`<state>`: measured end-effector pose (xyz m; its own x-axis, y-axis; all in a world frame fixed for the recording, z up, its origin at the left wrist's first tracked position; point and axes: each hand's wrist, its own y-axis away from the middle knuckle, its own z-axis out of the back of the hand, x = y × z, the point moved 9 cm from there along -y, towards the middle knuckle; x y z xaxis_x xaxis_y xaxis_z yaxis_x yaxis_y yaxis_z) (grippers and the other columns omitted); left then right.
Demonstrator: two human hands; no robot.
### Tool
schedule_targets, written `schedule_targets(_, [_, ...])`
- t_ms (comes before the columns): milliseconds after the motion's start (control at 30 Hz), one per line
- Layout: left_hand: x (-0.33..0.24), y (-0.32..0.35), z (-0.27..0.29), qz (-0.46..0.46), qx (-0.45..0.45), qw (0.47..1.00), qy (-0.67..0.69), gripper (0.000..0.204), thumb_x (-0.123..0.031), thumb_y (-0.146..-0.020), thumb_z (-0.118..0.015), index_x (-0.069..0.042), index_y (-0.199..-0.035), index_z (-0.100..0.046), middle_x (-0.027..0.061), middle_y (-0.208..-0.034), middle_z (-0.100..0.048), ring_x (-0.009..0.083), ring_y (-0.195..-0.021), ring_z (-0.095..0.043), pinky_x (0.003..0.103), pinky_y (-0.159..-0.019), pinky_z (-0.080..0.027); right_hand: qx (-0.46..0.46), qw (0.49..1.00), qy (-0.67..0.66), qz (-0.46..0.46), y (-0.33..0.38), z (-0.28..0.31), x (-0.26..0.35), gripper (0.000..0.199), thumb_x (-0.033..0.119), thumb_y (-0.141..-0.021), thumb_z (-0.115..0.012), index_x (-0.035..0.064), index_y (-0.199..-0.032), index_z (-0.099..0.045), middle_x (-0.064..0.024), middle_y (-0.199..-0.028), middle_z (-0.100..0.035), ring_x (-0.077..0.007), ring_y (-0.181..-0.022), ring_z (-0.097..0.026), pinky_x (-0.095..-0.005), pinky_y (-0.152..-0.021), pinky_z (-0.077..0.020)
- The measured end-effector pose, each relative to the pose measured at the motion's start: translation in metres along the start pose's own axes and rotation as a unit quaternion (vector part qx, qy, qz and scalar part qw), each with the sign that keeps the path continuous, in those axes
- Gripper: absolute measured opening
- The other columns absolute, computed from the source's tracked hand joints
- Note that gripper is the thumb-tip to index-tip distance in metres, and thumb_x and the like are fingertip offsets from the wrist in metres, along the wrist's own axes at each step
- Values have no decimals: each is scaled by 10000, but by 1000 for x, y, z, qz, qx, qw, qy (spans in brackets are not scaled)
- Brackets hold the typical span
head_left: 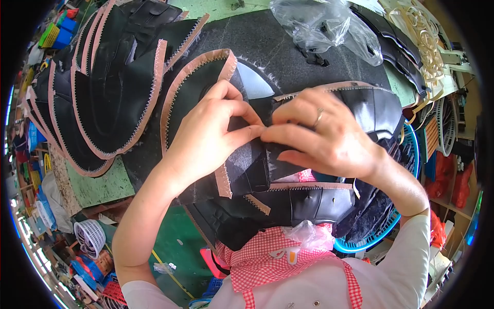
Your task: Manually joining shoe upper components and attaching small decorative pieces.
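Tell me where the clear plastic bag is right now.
In the head view the clear plastic bag lies at the top, right of centre, on the far end of the black sheet, beyond the right hand and left of the cream cut-outs.

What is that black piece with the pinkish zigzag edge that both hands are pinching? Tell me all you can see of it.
The black piece is a flat, flexible cut of leather-like sheet, dark and slightly glossy, with a tan-pink border cut in a zigzag. It lies folded over more such pieces on the worker's lap. The left hand and the right hand pinch it at the middle, fingertips almost meeting. A stack of like pieces lies to the left.
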<state>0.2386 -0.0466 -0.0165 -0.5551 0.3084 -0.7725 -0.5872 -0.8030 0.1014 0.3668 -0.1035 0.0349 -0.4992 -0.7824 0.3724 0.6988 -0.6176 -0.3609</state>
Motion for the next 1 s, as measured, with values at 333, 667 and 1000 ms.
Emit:
schedule_targets(333, [3,-11,-3,30,12,999,-6,128,-134,-878,-802,-20,-930,-776,57,-1010,-554,183,-999,-596,310,-940,-476,-95,993,-59,41,7,-19,-7,187,109,-816,-796,43,-953,-686,-60,-863,-627,-244,-779,-650,-365,-651,-561])
schedule_targets(667, [-5,-11,-2,-2,24,999,-35,140,-145,-862,-812,-41,-953,-791,49,-992,-522,184,-990,-584,305,-925,-470,-109,993,-36,14,18,-23,-3,251,50,-780,-795,64,-1001,-677,-53,-936,-623,-238,-808,-648,-358,-669,-567])
schedule_targets(1000, [-2,-13,-5,1,41,998,-38,116,-120,-881,-788,-42,-966,-773,57,-990,-509,193,-984,-584,314,-924,-478,-120,992,-23,-17,11,-24,-9,198,87,-808,-774,77,-966,-656,-54,-908,-598,-241,-827,-662,-362,-665,-576])
